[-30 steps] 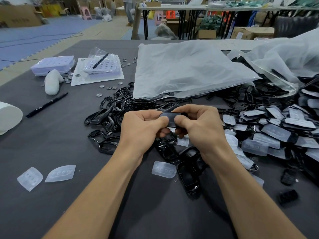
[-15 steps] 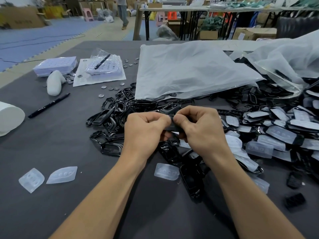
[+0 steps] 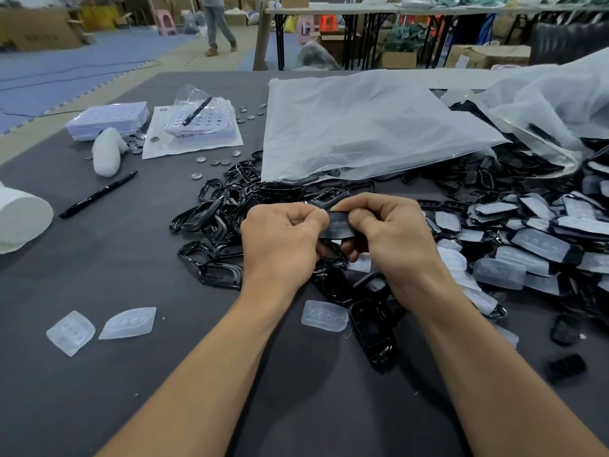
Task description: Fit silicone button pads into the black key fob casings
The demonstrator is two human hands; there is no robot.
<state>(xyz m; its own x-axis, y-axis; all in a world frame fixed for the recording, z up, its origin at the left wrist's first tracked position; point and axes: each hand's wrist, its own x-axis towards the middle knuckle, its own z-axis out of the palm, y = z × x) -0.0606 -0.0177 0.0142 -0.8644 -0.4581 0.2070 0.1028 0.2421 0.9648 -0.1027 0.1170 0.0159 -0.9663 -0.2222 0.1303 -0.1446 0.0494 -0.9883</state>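
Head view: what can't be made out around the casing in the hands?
All head view.
Held casing: pad seating unclear; left hand and right hand cover both ends.
The white roll: cut off by left edge.
Parts under plastic bag: hidden by bag.
The round discs: too small to identify.

No legible text or labels.
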